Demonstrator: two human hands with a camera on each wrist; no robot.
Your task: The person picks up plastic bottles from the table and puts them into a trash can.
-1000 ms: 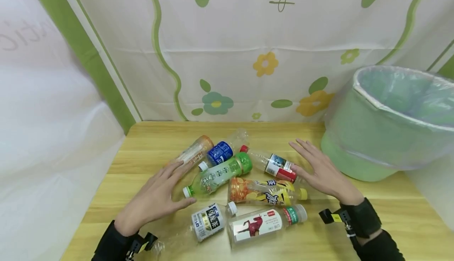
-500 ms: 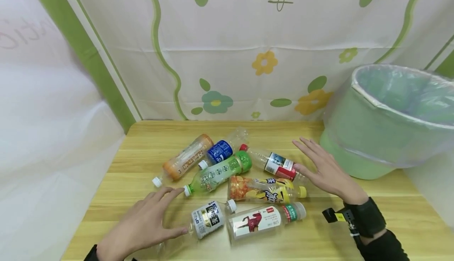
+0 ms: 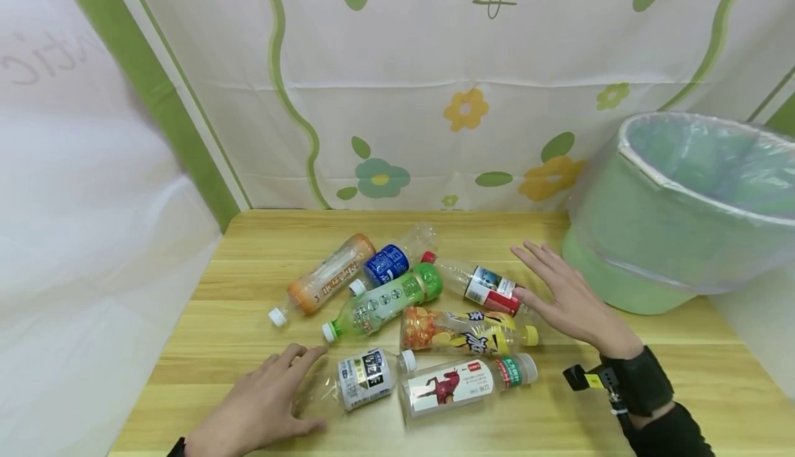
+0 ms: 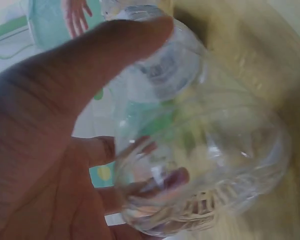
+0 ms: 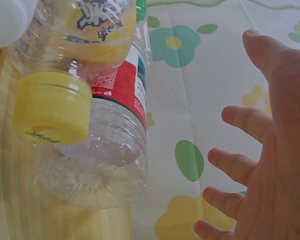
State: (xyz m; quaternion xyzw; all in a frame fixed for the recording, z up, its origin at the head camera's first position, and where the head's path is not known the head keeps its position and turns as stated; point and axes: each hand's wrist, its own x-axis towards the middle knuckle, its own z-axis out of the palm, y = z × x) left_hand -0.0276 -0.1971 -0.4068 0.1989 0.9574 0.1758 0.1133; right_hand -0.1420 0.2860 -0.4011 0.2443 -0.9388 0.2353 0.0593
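Bottles: seven [image 3: 385,302], lying mid-worktop [image 3: 248,250]
Bin: one [image 3: 677,222], right edge
Left hand [image 3: 263,405]: fingers spread, touching the clear bottle [image 3: 357,381]
Right hand [image 3: 571,302]: fingers spread, beside the red-labelled bottle [image 3: 487,288]

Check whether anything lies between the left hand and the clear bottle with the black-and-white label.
Nothing visible does: the left hand already has its fingers at the base of the clear plastic bottle with the black-and-white label, lying on the wooden table.

The head camera looked forward and down over the whole tabletop [image 3: 217,305]. The left wrist camera sat very close behind a clear bottle [image 4: 200,165], blurred. The right wrist camera lay low beside the yellow-capped bottle [image 5: 52,107], also at the head view's centre [image 3: 462,333].
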